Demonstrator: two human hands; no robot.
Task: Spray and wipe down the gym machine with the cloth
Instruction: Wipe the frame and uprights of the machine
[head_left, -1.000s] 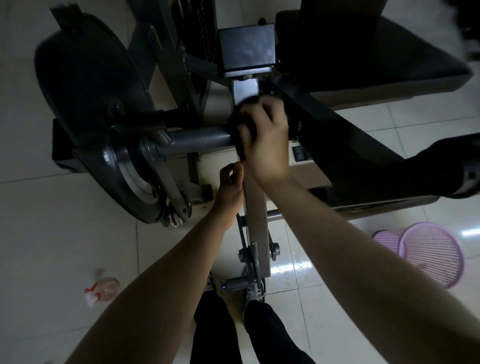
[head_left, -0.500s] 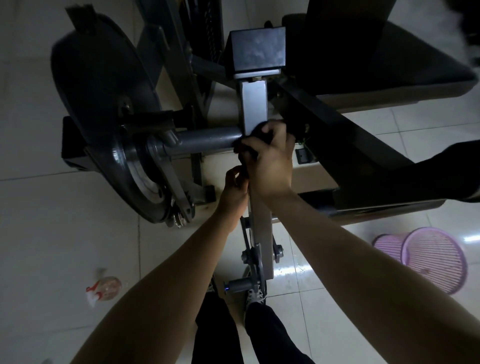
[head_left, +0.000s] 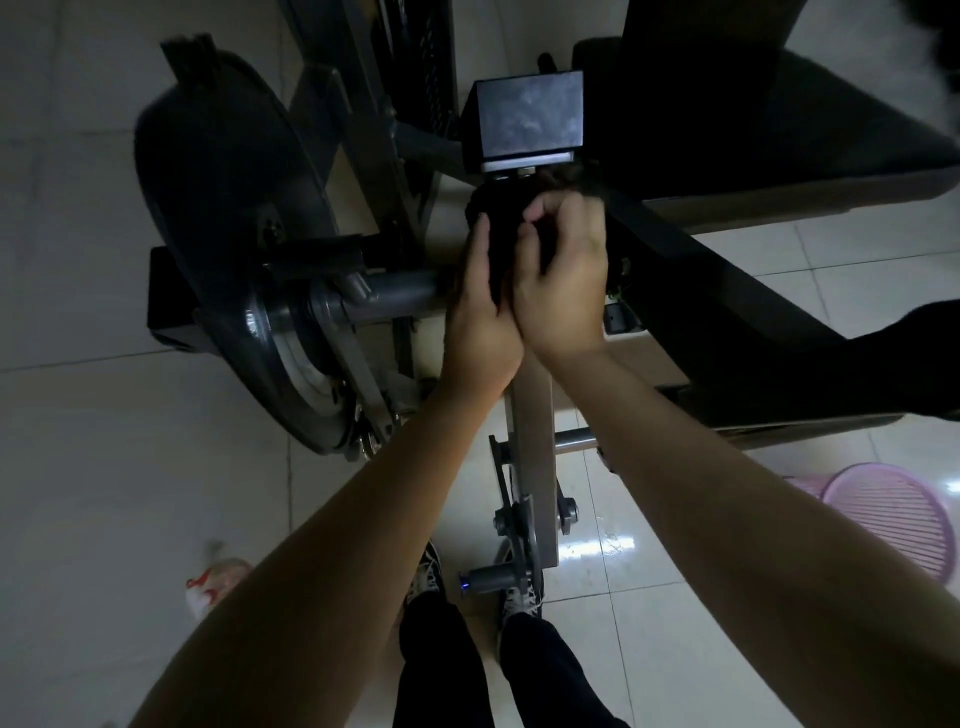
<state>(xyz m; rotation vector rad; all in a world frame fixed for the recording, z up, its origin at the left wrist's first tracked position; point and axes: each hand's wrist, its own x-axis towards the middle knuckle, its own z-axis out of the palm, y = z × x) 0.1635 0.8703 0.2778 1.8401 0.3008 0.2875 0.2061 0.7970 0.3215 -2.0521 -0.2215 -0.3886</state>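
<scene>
Where the right fingers (head_left: 550, 208) curl, they grip the dark cloth (head_left: 493, 208), bunched against the top of the grey post (head_left: 532, 405) of the gym machine (head_left: 374, 130). That is just under the black block (head_left: 527, 117) capping the post. The left fingers (head_left: 480, 244) lie straight along the post's left face. They press flat on the same cloth and do not clutch it. The left hand (head_left: 480, 317) and right hand (head_left: 563, 280) touch at their heels in front of the post, so both are working one spot.

From where I stand, this looks like the middle of the wiping. Neither hand holds a spray bottle, so I'd guess this section has already been sprayed. The room is too dim to see any wetness on the metal.

Plenty seems left. The block above the post shows pale, mottled smears on its top face, which suggests it hasn't been cleaned. Below the hands, the post runs down bare to its bolts and foot peg. To the left of the post are the round bar (head_left: 400, 299) and the big weight plate (head_left: 228, 234). To its right is the black seat pad (head_left: 753, 130). I can't say whether any of these has been wiped.

On the floor, well left of the post's foot, lies a small red-and-white thing (head_left: 218, 582), too blurred to identify. Well to the right sits a pink basket (head_left: 883, 525).
</scene>
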